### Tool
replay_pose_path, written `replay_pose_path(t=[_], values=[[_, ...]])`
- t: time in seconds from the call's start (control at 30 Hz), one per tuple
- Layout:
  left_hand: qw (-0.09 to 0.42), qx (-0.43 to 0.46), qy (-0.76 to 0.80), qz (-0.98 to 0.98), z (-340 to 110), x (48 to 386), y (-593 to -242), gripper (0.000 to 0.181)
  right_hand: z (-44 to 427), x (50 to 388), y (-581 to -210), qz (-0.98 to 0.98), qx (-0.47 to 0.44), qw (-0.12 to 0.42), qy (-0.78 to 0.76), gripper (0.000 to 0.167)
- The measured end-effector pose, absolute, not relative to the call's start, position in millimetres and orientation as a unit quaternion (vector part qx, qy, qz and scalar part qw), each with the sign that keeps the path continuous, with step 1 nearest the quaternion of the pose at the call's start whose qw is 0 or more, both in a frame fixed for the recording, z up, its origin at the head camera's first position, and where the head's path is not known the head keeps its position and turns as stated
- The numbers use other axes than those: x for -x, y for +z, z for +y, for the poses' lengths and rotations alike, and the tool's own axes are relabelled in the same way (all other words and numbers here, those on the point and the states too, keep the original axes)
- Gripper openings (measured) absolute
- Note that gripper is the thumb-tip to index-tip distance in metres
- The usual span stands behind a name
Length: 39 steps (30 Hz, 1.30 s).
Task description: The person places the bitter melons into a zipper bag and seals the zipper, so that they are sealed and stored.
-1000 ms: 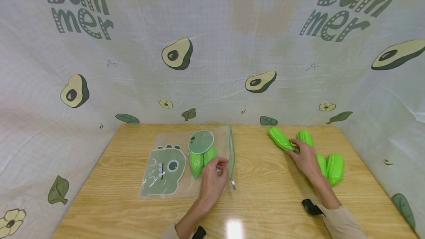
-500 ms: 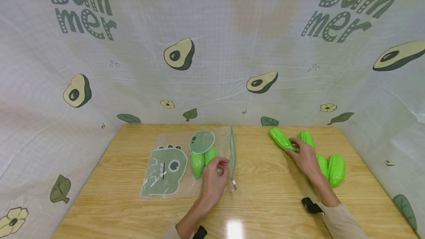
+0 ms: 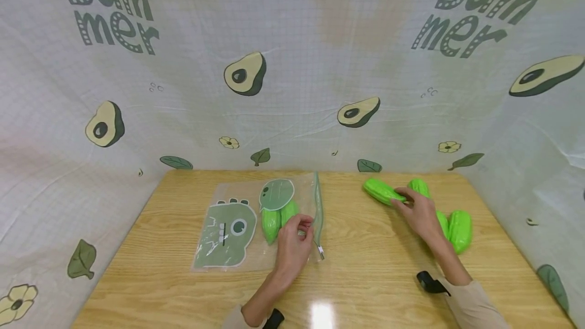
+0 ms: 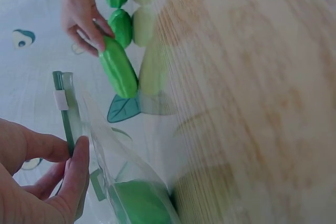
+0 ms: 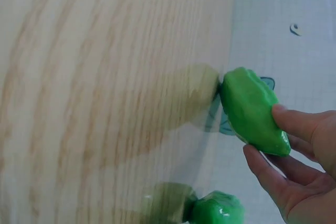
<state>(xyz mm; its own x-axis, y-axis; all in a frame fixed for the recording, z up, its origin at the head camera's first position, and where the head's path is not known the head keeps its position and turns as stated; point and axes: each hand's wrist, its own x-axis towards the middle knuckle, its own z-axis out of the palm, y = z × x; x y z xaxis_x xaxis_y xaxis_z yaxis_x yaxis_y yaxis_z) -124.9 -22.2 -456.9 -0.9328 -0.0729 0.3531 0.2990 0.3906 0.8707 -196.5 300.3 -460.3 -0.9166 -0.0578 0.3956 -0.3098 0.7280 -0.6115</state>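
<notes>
My left hand (image 3: 294, 248) pinches the mouth edge of a clear zip bag (image 3: 251, 192), near its green zip strip; the white slider shows in the left wrist view. The bag lies flat, printed with a green monster, and two bright green bitter melons (image 3: 271, 226) are inside it. At the right, my right hand (image 3: 417, 215) grips the near end of another ridged bitter melon (image 3: 381, 191) between thumb and fingers. Its far end points left and away; in the right wrist view this melon (image 5: 251, 111) is held by its narrower tip.
Several more bitter melons lie at the right side: one (image 3: 419, 187) behind my right hand, and a pair (image 3: 460, 231) beside my right forearm. A printed cloth (image 3: 292, 131) hangs at the back and both sides of the wooden table (image 3: 356, 268).
The bitter melon in my right hand has swung, its far end shifting left and slightly nearer. My right hand has moved slightly left. The left hand and bag stay in place.
</notes>
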Motion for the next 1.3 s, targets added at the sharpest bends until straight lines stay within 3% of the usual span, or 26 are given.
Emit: replay_pose_path(t=[0.4,1.3], values=[[0.166,0.068,-0.545,-0.819,-22,126,-456,0.016,294,192,-457,-0.900,-0.108,0.194,0.375,0.028],[0.169,0.064,-0.545,-0.819,-23,127,-458,0.016,275,176,-435,-0.890,-0.106,0.162,0.413,0.032]])
